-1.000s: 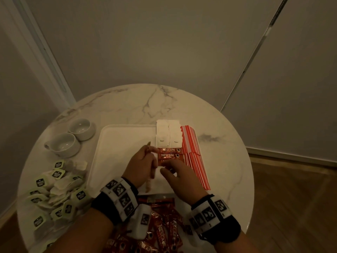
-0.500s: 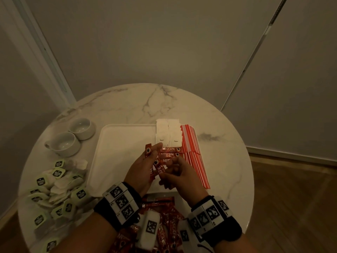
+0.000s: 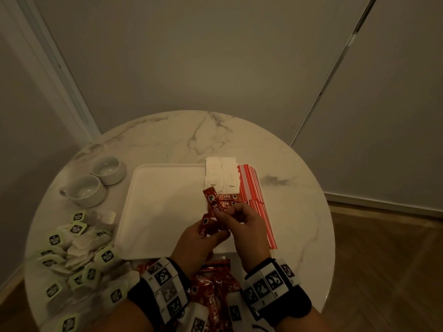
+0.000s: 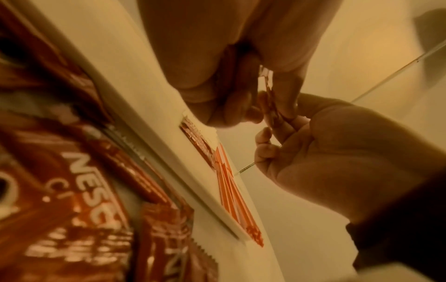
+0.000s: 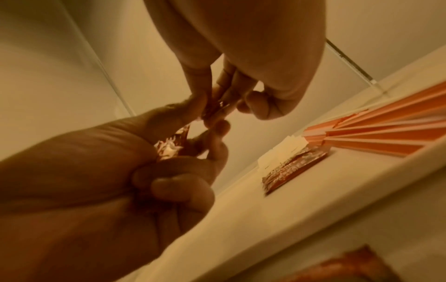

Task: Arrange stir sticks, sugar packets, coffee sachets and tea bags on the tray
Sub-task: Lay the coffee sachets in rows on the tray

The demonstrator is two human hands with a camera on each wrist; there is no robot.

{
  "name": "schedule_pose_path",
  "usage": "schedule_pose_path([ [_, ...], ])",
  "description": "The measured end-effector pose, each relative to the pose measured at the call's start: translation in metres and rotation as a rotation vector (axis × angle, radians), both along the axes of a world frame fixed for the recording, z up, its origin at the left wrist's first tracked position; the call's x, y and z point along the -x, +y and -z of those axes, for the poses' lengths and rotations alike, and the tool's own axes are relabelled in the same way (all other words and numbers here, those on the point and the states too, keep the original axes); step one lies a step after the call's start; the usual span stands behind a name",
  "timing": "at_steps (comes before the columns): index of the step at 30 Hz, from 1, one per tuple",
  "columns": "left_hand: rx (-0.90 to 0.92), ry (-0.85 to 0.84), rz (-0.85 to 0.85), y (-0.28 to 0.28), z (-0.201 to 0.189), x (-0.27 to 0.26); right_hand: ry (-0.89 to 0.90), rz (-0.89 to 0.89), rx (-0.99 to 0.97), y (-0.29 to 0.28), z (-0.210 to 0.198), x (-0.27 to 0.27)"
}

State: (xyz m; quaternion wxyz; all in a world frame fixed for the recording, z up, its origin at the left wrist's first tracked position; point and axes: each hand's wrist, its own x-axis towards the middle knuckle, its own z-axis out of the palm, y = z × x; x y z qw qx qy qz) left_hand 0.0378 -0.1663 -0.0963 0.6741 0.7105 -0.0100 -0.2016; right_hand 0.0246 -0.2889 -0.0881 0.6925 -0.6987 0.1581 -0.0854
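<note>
Above the white tray, my left hand grips a small bunch of red coffee sachets. My right hand pinches one sachet that stands up out of that bunch. Two more coffee sachets lie flat on the tray's right part, below the white sugar packets. Red-striped stir sticks lie along the tray's right side. In the right wrist view the left hand's fingers curl round the held sachets.
A loose pile of coffee sachets lies at the round marble table's near edge, under my wrists. Tea bags with green tags are heaped at the left. Two white cups stand at the back left. The tray's left half is bare.
My right hand has left the sachets laid on the tray and come to the left hand's bunch. Both hands have risen, and one sachet now sticks up from the bunch.
</note>
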Motion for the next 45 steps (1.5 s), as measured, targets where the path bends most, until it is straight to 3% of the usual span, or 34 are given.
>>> schedule_pose_path([
  [4,-0.018,0.048,-0.034,0.005,-0.002,-0.004,0.016,-0.039,0.017,0.003,0.004,0.004],
  [8,-0.283,0.016,0.349,0.019,-0.008,-0.021,-0.001,-0.049,-0.104,-0.005,-0.001,0.000],
  [10,-0.358,0.081,0.381,0.025,-0.008,-0.029,-0.006,-0.044,-0.116,-0.014,-0.003,-0.001],
  [14,-0.231,0.274,0.274,0.035,-0.005,-0.042,0.139,-0.014,-0.016,-0.027,0.007,0.000],
  [18,-0.391,0.303,0.279,0.026,0.000,-0.050,0.246,-0.001,0.305,-0.028,0.028,0.002],
  [23,-0.615,0.222,0.313,0.008,0.007,-0.056,0.167,-0.180,0.982,-0.012,0.029,0.017],
  [25,-0.645,0.205,0.309,0.005,0.011,-0.058,0.182,-0.318,1.131,-0.006,0.026,0.022],
  [28,-0.737,0.122,0.342,0.004,0.017,-0.060,0.242,-0.422,1.201,-0.001,0.027,0.023],
  [32,-0.915,-0.159,0.274,0.009,0.012,-0.055,0.311,-0.459,1.237,-0.001,0.031,0.019],
  [36,-0.883,-0.414,0.355,0.013,0.010,-0.037,0.344,-0.470,1.255,-0.003,0.033,0.015],
  [41,-0.945,-0.527,0.495,0.006,0.020,-0.023,0.324,-0.444,1.256,-0.004,0.033,0.011],
  [45,-1.013,-0.515,0.538,-0.001,0.018,-0.024,0.330,-0.459,1.259,-0.005,0.033,0.010],
])
